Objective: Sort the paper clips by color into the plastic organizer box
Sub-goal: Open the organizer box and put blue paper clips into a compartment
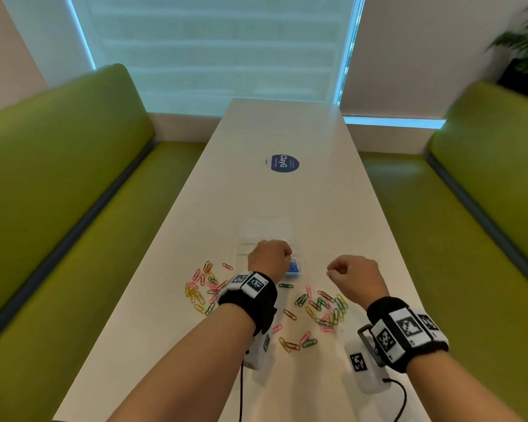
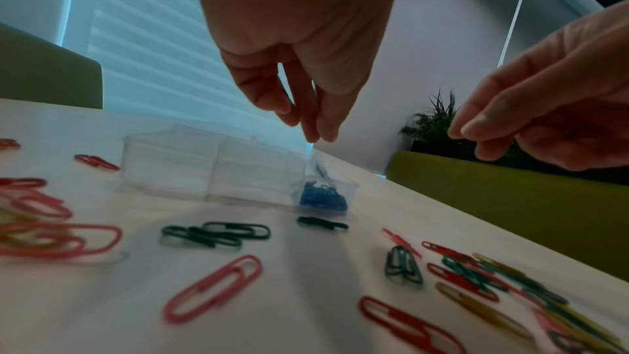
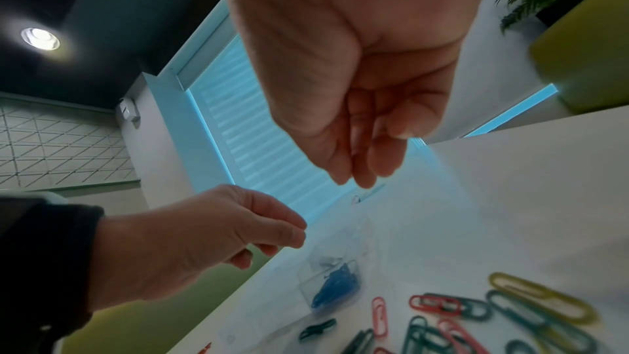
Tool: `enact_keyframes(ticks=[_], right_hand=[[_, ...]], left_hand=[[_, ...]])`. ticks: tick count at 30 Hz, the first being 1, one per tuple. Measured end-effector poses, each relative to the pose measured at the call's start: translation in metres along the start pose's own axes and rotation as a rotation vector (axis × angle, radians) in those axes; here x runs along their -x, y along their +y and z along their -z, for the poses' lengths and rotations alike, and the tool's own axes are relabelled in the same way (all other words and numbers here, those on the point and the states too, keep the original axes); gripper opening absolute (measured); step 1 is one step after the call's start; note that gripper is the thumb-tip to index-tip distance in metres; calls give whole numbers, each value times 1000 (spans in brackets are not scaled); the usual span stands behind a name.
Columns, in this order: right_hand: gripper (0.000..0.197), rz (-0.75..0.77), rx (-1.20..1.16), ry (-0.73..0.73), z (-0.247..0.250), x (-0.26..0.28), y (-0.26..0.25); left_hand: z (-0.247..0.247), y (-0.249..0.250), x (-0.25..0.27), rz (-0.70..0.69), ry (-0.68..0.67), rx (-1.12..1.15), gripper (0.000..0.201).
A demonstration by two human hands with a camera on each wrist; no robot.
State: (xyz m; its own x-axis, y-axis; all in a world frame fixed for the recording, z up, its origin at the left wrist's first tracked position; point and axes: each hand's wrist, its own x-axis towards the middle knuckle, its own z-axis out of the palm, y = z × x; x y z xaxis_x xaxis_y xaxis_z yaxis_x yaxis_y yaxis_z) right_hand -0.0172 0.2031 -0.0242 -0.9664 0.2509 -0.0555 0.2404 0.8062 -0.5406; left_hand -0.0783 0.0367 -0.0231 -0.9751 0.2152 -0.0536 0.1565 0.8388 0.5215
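Only readable thing here is the round dark-blue sticker (image 1: 285, 163) on the white table (image 1: 333, 208), up at 12 o'clock from the hands. It says "ClayG" in white, turned sideways. There's smaller print on it too, but it's too tiny to make out.

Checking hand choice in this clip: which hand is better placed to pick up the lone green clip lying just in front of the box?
Probably left. The left hand hovers above the organizer box, nearer the green clip.
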Motion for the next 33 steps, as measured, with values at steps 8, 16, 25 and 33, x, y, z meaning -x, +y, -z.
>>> enact_keyframes(ticks=[8,16,25,33], right_hand=[[15,33,-3,-63,-17,6,-18],[19,137,56,-285,-58,24,-64],[28,132,235,-428,-94,45,-95],[16,74,202,-457,-90,46,-90]], left_hand=[[15,-26,24,17,31,6,22],[47,-77,56,143,14,-51,23],[53,-100,79,192,-16,-89,22],[35,-100,84,144,-106,-112,25]])
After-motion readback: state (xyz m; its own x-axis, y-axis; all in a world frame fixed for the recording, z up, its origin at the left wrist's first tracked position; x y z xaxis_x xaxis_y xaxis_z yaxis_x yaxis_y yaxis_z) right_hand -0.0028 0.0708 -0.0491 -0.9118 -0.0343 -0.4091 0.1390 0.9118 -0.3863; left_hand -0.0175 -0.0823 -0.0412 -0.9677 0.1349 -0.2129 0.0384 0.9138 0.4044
